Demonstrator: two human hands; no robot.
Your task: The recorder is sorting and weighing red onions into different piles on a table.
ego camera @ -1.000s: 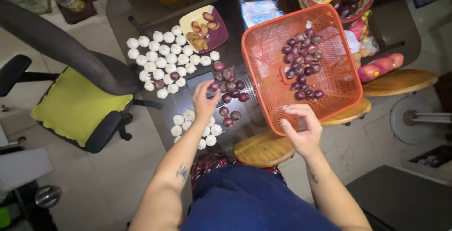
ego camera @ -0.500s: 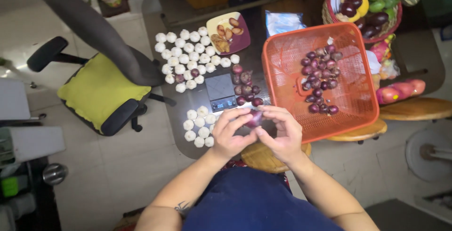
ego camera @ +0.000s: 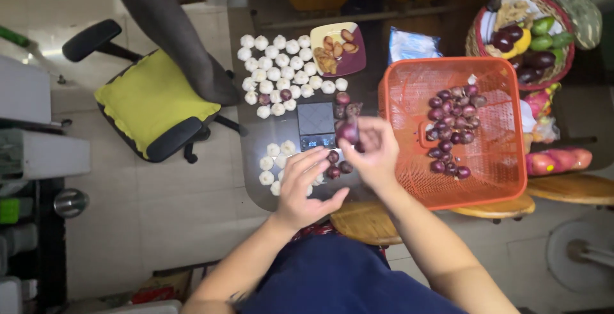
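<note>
Right hand holds one small red onion pinched in its fingertips, raised above the glass table, just beside the digital scale. Left hand is open, fingers spread, holding nothing, over loose onions and garlic bulbs. Orange basket of onions sits to the right
</note>
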